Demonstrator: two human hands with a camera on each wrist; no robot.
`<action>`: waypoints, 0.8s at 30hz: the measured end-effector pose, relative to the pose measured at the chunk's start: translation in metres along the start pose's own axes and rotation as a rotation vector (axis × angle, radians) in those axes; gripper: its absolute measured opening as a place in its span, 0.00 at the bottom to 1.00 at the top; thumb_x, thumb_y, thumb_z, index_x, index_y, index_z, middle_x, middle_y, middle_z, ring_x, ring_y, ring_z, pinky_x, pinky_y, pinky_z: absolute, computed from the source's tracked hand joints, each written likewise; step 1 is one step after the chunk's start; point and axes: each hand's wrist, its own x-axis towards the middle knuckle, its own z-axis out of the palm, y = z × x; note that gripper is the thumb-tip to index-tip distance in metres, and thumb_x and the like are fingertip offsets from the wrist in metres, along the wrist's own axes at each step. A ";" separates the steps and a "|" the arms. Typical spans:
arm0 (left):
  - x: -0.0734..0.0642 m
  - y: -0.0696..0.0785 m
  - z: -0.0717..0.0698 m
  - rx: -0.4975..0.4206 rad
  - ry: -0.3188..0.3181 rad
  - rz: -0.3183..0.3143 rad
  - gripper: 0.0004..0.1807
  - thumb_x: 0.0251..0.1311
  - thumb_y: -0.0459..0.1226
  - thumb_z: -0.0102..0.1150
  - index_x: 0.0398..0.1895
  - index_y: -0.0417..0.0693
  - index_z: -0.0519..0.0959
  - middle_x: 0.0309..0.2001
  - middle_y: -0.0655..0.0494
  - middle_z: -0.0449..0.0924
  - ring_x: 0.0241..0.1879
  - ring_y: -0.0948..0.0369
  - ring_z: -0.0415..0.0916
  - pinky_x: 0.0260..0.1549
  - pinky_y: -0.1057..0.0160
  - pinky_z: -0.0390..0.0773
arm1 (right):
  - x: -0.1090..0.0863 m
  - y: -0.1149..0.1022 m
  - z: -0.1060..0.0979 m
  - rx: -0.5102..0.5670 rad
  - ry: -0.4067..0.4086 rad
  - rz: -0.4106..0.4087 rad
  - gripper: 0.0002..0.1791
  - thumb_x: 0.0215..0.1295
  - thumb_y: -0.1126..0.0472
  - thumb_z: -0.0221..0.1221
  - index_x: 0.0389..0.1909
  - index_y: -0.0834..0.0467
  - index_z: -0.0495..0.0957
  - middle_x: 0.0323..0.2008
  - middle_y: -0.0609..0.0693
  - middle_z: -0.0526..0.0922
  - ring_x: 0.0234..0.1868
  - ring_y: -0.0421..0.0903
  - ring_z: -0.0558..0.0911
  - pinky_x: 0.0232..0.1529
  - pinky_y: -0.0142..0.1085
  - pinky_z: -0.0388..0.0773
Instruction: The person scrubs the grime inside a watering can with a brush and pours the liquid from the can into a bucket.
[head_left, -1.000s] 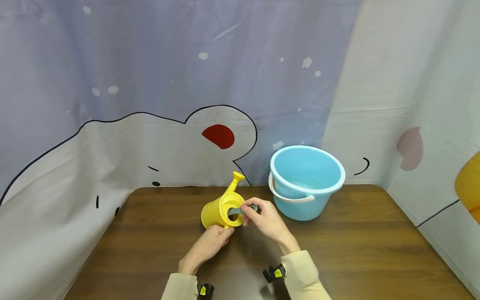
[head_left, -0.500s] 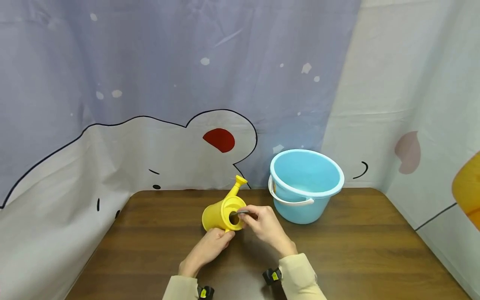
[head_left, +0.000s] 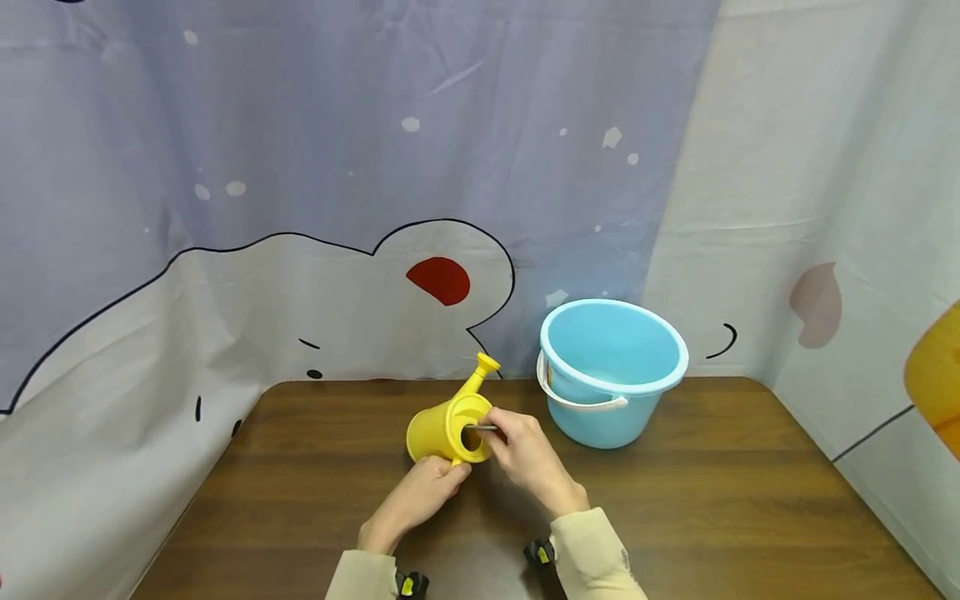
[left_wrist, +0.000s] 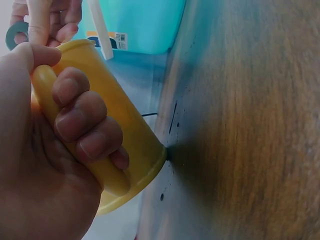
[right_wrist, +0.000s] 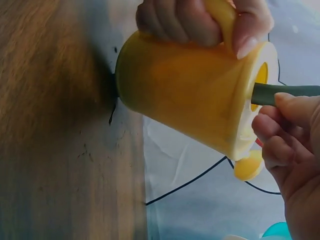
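In the head view, a yellow watering can (head_left: 429,435) is tilted over the table, spout up, its top opening facing the right hand. My left hand (head_left: 422,493) grips its handle, fingers wrapped around it in the left wrist view. My right hand (head_left: 534,460) pinches a flat grey-green handle (right_wrist: 267,94) between thumb and fingers. One end of this handle goes into the can's opening, so whatever is inside is hidden. Its outer end has a round hole, seen in the left wrist view. Only the can's lower edge comes close to the wood.
A light blue bucket (head_left: 609,418) with a white carrying handle (head_left: 588,406) stands at the back right of the wooden table (head_left: 712,500). Directly behind the table hangs a patterned cloth (head_left: 337,292).
My right hand has turned the grey-green handle from its broad face to nearly edge-on, at the can's opening. The left hand keeps its grip. The head view has tilted slightly up.
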 end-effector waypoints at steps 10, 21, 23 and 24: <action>-0.001 0.003 0.000 0.007 0.021 0.012 0.26 0.69 0.47 0.50 0.10 0.52 0.63 0.10 0.66 0.56 0.11 0.69 0.49 0.12 0.68 0.50 | -0.004 0.006 0.001 -0.091 -0.030 -0.128 0.09 0.56 0.73 0.67 0.31 0.58 0.78 0.32 0.44 0.76 0.32 0.38 0.74 0.34 0.28 0.74; 0.000 0.005 0.001 0.012 0.024 0.022 0.26 0.69 0.48 0.51 0.10 0.52 0.63 0.11 0.66 0.56 0.11 0.69 0.49 0.13 0.68 0.51 | -0.005 0.003 0.000 -0.102 -0.005 -0.160 0.10 0.57 0.72 0.67 0.30 0.57 0.76 0.33 0.43 0.74 0.30 0.38 0.72 0.32 0.27 0.72; -0.001 0.005 0.001 0.004 0.023 0.009 0.26 0.68 0.47 0.51 0.10 0.52 0.63 0.11 0.65 0.56 0.11 0.69 0.49 0.13 0.67 0.51 | -0.004 0.002 0.000 -0.107 -0.015 -0.162 0.10 0.57 0.71 0.67 0.30 0.57 0.75 0.33 0.43 0.73 0.31 0.38 0.73 0.33 0.28 0.72; -0.001 0.004 0.001 -0.001 0.019 0.005 0.26 0.68 0.47 0.51 0.10 0.51 0.63 0.11 0.65 0.57 0.11 0.69 0.49 0.12 0.67 0.51 | -0.004 0.001 -0.001 -0.114 -0.016 -0.164 0.10 0.57 0.71 0.67 0.29 0.57 0.75 0.33 0.43 0.73 0.30 0.39 0.72 0.32 0.28 0.72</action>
